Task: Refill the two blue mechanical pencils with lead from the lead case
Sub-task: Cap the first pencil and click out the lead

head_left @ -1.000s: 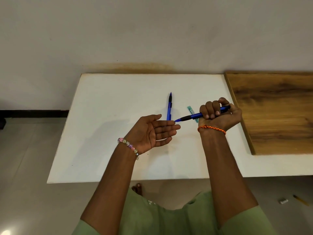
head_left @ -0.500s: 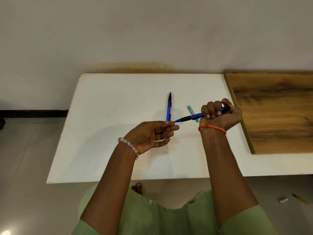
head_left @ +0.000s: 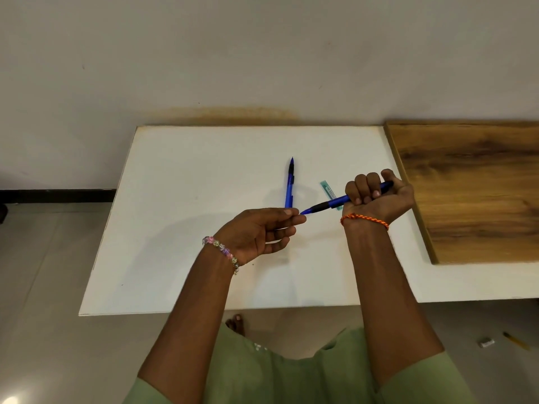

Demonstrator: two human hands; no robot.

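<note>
Our right hand (head_left: pixel 379 196) grips one blue plastic mechanical pencil (head_left: pixel 335 204), tip at our relaxed left hand's (head_left: pixel 259 233) fingertips. The other blue pencil (head_left: pixel 289 185) and green lead case (head_left: pixel 328 190) lie on the white counter (head_left: pixel 189 199); refilling looks unfinished.

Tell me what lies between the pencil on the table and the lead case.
Only bare white table shows between the lying pencil and the lead case in the head view. The held pencil crosses just nearer the person, below that gap.
</note>
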